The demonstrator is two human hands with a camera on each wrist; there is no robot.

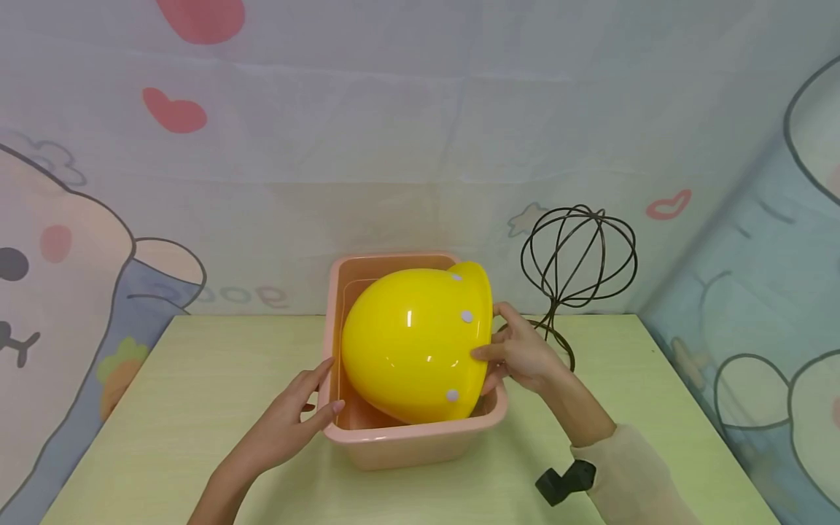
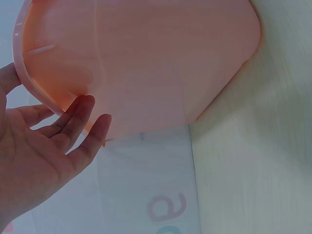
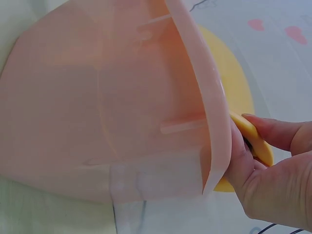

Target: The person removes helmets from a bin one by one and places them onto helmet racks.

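A glossy yellow helmet (image 1: 413, 343), domed with pale dots near its flared brim, lies on its side in a pink plastic basin (image 1: 407, 436). Its dome points left and its open side faces right. My right hand (image 1: 525, 354) grips the brim, thumb on the outer face and fingers tucked behind it. The right wrist view shows the brim (image 3: 251, 136) pinched beside the basin's rim (image 3: 214, 97). My left hand (image 1: 292, 412) holds the basin's left rim. In the left wrist view its fingers (image 2: 90, 139) reach under that rim.
A dark wire stand (image 1: 577, 255) with a balloon-shaped top stands behind my right hand, its base partly hidden. The basin sits on a pale wooden table (image 1: 216, 408). A cartoon-printed cloth (image 1: 367, 131) hangs behind the table, and a black wrist mount (image 1: 566, 481) is at my right sleeve.
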